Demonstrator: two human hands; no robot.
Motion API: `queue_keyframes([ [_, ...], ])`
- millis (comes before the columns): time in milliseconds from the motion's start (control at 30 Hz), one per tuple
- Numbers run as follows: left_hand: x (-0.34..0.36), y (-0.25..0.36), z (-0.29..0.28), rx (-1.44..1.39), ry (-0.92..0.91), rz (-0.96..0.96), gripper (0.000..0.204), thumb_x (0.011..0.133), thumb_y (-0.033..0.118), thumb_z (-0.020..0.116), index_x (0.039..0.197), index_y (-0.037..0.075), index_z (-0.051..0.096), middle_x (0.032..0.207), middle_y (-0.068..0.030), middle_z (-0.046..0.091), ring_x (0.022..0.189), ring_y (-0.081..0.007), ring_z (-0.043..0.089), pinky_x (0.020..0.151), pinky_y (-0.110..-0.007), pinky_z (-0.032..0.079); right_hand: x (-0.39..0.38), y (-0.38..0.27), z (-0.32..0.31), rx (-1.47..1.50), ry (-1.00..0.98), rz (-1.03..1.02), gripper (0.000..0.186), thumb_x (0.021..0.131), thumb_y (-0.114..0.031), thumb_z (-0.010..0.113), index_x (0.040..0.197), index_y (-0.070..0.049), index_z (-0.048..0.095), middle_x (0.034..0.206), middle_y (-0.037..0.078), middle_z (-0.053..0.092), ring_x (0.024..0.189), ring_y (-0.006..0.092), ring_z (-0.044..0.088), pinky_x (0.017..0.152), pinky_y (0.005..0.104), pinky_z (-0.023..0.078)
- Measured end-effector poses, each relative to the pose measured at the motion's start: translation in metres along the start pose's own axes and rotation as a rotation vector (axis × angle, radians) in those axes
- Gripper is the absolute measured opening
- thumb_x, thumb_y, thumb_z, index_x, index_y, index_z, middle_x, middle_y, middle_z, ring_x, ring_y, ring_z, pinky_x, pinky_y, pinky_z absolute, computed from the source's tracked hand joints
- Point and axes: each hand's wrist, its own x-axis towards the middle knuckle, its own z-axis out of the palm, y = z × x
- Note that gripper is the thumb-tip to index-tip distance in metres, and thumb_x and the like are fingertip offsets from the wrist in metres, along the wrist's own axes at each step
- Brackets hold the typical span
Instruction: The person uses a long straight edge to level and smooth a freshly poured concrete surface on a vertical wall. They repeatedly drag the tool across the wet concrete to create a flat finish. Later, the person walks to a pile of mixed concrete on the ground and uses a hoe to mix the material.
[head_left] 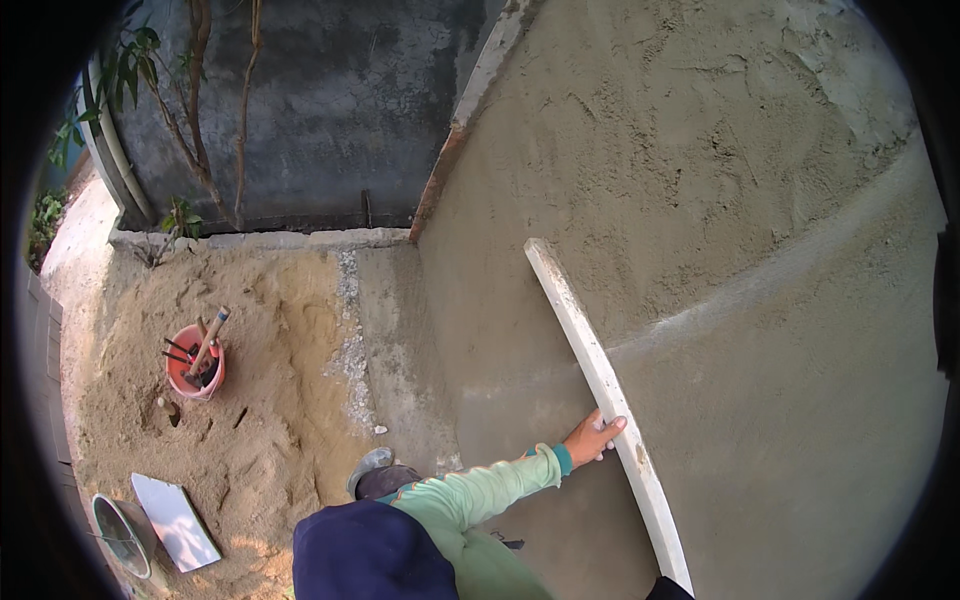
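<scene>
My left hand (595,438), in a pale green sleeve with a teal cuff, is closed around a long white straightedge (602,375). The straightedge lies across grey wet mortar (540,420), from mid-picture down to the lower edge; its bow comes from the lens. Past its far end the mortar (680,170) is rough and ridged, while nearer it looks smoother. My right hand does not show. A dark shape (668,590) covers part of the straightedge's near end; I cannot make out what it is.
Left of the mortar lies sand (270,400) with a pink bucket (195,365) of tools, a white panel (177,522) and a grey bucket (122,537). A dark wall (320,120) stands behind a thin tree (200,150). A shoe (370,468) and rounded navy cloth (370,555) show below.
</scene>
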Motion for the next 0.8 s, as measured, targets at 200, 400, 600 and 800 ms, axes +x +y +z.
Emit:
queue_keyframes([
  [200, 0.068, 0.142, -0.019, 0.085, 0.168, 0.215, 0.05, 0.093, 0.051, 0.053, 0.106, 0.002, 0.051, 0.081, -0.0039, 0.056, 0.063, -0.0088, 0.051, 0.043, -0.023, 0.044, 0.109, -0.077, -0.041, -0.078, 0.32, -0.147, 0.038, 0.089, -0.021, 0.057, 0.127, -0.022, 0.059, 0.104, 0.014, 0.057, 0.091, 0.0339, 0.054, 0.08, 0.0486, 0.043],
  [400, 0.095, 0.158, -0.043, -0.01, 0.152, 0.28, 0.05, 0.092, 0.053, 0.054, 0.103, 0.004, 0.05, 0.079, -0.0021, 0.053, 0.063, -0.0078, 0.049, 0.047, -0.022, 0.045, 0.113, -0.087, -0.046, -0.134, 0.253, -0.222, 0.038, 0.092, -0.024, 0.053, 0.129, -0.024, 0.058, 0.104, 0.014, 0.058, 0.091, 0.0342, 0.055, 0.079, 0.0494, 0.043],
  [600, 0.033, 0.03, -0.013, -0.016, 0.145, 0.116, 0.063, 0.089, 0.058, 0.054, 0.118, 0.002, 0.048, 0.09, -0.0086, 0.06, 0.069, -0.013, 0.057, 0.044, -0.028, 0.048, 0.038, -0.033, -0.036, -0.185, 0.132, -0.177, 0.035, 0.095, -0.02, 0.053, 0.129, -0.027, 0.058, 0.103, 0.013, 0.059, 0.089, 0.0312, 0.057, 0.076, 0.0435, 0.045],
  [800, 0.064, 0.129, -0.015, 0.149, 0.114, 0.193, 0.063, 0.09, 0.058, 0.053, 0.114, -0.001, 0.05, 0.087, -0.0078, 0.057, 0.07, -0.0124, 0.055, 0.044, -0.027, 0.047, 0.105, -0.085, -0.05, -0.099, 0.26, -0.115, 0.037, 0.096, -0.018, 0.05, 0.132, -0.026, 0.056, 0.101, 0.012, 0.057, 0.087, 0.0315, 0.055, 0.075, 0.0456, 0.043],
])
